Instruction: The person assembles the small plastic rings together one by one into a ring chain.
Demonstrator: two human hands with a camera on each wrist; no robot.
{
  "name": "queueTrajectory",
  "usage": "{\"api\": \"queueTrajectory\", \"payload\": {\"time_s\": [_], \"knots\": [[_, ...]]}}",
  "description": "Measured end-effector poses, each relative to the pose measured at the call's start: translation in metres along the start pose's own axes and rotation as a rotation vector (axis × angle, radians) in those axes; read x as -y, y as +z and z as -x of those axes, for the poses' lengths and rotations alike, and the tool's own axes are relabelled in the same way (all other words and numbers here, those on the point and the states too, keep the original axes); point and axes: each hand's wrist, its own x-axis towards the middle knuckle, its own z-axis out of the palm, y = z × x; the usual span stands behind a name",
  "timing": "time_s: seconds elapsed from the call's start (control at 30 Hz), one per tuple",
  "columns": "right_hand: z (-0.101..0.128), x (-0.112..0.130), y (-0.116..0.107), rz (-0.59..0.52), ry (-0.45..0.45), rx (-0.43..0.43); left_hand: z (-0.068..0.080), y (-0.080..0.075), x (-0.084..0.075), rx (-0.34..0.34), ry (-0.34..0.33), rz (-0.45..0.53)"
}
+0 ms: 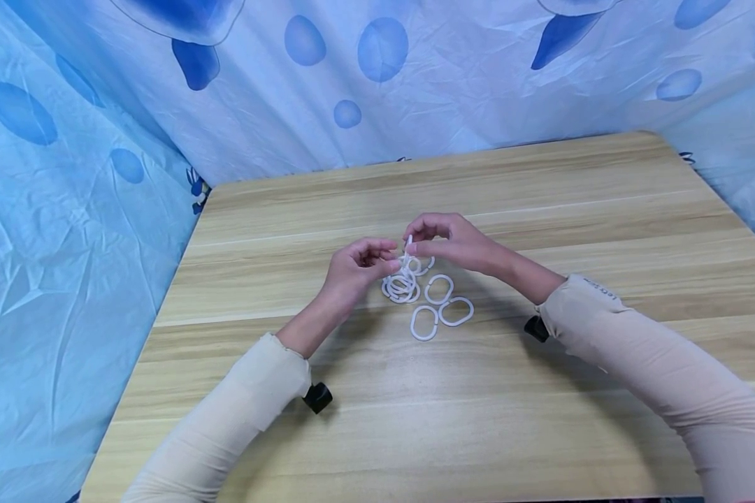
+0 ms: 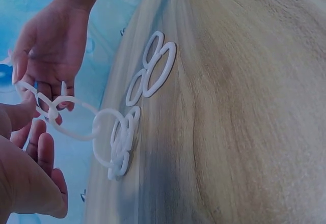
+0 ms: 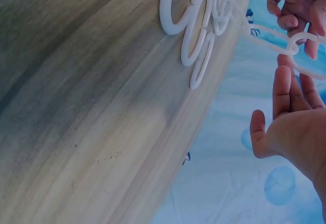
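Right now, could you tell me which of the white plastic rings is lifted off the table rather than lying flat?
The ring pinched between the left hand and right hand, linked into the chain; the other rings lie flat on the table.

Smooth plastic on matt wood
The white rings look like glossy plastic; the counter is matt wood-grain; the backdrop is creased cloth.

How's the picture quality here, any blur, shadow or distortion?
Head view: even light, sharp, soft shadows under the forearms on the table, edges slightly bowed. Left wrist view: left hand blurred close up, white rings clear. Right wrist view: tabletop tilted, wood grain smeared.
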Motion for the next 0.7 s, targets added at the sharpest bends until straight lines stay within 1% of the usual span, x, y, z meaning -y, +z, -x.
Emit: {"api": "queueTrajectory", "payload": {"time_s": [0.13, 0.27, 0.37, 0.53, 0.7], "knots": [[-0.0004, -0.0003, 0.0011, -0.040, -0.001, 0.011, 0.0009, 0.0007, 0.0005, 0.004, 0.059, -0.087], [0.0000, 0.0007, 0.0027, -0.099, 0.005, 0.019, 0.0020, 0.0012, 0.0014, 0.001, 0.079, -0.146], [0.0004, 0.0018, 0.0034, -0.120, 0.025, 0.016, 0.0021, 0.0015, 0.0025, -0.003, 0.096, -0.168], [0.0010, 0.0028, 0.0028, -0.109, 0.058, -0.003, 0.0020, 0.0024, 0.0027, -0.011, 0.121, -0.184], [0.0006, 0.0018, -0.0004, -0.098, 0.053, 0.008, 0.0014, 0.0034, -0.0001, -0.037, 0.150, -0.202]]}}
